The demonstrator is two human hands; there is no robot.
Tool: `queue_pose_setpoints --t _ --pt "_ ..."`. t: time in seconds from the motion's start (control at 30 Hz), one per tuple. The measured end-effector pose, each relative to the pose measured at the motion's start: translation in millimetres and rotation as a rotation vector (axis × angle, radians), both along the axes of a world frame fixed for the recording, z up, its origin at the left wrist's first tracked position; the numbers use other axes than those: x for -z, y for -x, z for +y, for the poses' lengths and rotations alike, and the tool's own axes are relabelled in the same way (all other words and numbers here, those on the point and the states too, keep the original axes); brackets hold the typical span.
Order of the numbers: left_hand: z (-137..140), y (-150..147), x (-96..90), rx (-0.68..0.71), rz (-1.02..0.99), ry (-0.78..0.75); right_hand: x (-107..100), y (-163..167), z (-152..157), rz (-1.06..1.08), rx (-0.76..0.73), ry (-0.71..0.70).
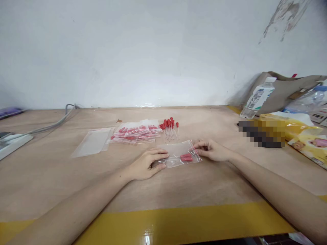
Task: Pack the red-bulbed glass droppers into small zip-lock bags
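Observation:
A clear zip bag (176, 149) lies between my hands, with red-bulbed droppers (186, 157) inside, their thin stems pointing left. My left hand (146, 163) grips the bag's left end between thumb and fingers. At the right end, my right hand (211, 150) pinches the red-lined zip edge. Just behind the bag is a small bunch of loose droppers (169, 125), red bulbs away from me. Left of them sits a pile of filled zip bags (136, 132). Flat zip bags (93, 141) with nothing visible inside lie farther left.
A water bottle (258, 98) leans by a grey-brown bag (281, 90) at the back right. Yellow packaging (310, 144) and a blurred-out dark object (260, 134) lie in front. A grey cable (52, 124) and white power strip (16, 144) are at left. Yellow tape (178, 221) lines the table's front edge.

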State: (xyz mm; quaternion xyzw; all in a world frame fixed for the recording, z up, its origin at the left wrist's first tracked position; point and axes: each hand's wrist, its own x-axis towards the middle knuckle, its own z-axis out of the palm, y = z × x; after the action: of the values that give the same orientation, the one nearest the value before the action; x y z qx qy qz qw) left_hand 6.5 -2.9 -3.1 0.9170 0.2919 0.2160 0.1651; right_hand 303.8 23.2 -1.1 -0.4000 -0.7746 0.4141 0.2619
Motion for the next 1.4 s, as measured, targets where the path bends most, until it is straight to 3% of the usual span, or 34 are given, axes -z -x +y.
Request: queue_pose_setpoints --t 0.1,0.17,0.37,0.53,0.7,0.8,0.87,0.97,1.07,1.17,1.4 --pt "0.8 0.4 0.0 0.006 0.006 0.003 2.1 0.8 16.4 0.032 0.311 0.061" --pt "1.5 0.3 0.2 0.016 0.003 0.005 4.3 9.2 32.7 0.007 0.461 0.031" --pt "2.2 0.8 2.1 0.023 -0.009 0.021 4.0 57.6 89.5 -0.294 0.711 -0.177" --pt "2.5 2.0 1.9 0.037 -0.008 0.039 -4.1 75.7 109.5 -0.468 0.703 -0.105" --pt "3.5 1.6 2.9 0.038 -0.021 0.041 -11.8 51.1 93.2 -0.475 0.595 -0.124" --pt "3.7 0.9 4.3 0.036 -0.033 0.029 -10.9 24.2 71.4 -0.355 0.554 -0.202" --pt "3.1 0.5 4.6 0.027 -0.035 0.025 -7.0 9.0 54.5 -0.090 0.567 -0.216" --pt "1.7 0.1 3.5 0.007 -0.021 0.022 1.0 -0.8 31.3 0.296 0.680 -0.079" --pt "1.0 0.0 1.8 -0.003 -0.002 0.023 5.9 4.6 15.1 0.539 0.799 0.039" --pt "1.0 -0.1 0.7 0.005 -0.007 0.016 6.3 15.8 5.2 0.632 0.807 0.090" --pt "0.1 -0.5 0.2 0.009 -0.013 0.006 9.6 24.5 -10.6 0.626 0.664 0.100"
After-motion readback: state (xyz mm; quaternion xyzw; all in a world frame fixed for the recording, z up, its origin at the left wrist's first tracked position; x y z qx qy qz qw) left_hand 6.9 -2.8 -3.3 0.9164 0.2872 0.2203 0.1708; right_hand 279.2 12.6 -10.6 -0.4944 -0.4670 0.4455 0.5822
